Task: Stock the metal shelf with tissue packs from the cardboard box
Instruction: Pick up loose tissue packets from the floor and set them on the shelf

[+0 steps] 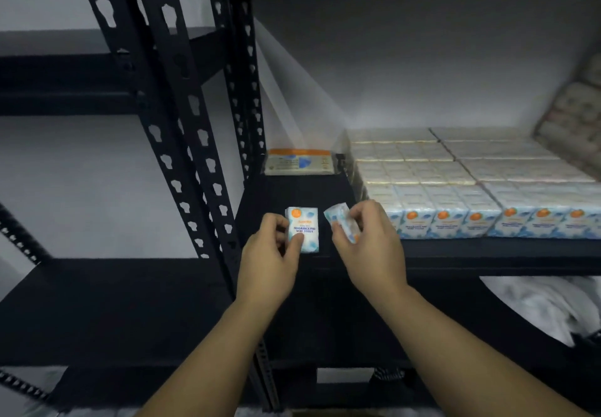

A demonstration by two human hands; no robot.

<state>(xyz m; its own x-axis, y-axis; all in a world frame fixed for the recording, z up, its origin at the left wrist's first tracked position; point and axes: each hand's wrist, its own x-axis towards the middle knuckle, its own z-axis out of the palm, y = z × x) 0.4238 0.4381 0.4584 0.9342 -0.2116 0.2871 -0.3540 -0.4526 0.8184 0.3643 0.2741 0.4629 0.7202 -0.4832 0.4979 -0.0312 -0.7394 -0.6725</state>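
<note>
1. While both hands are raised at the front edge of the shelf (292, 189), a tissue pack is held in each.
2. An upright pack (304, 228), its printed face turned toward the camera, is pinched by the left hand (268, 260); the thumb is laid across its lower front and the fingers are curled round its left edge.
3. A second pack (341, 225), tilted and partly hidden, is gripped by the curled fingers of the right hand (370, 247).
4. The two packs are held just beside each other, above the bare dark part of the shelf.
5. Rows of stocked packs (455, 189) are seen immediately right of the right hand, filling the shelf to its right end.
6. A single flat pack (299, 163) is laid at the back of the shelf, well beyond both hands.
</note>
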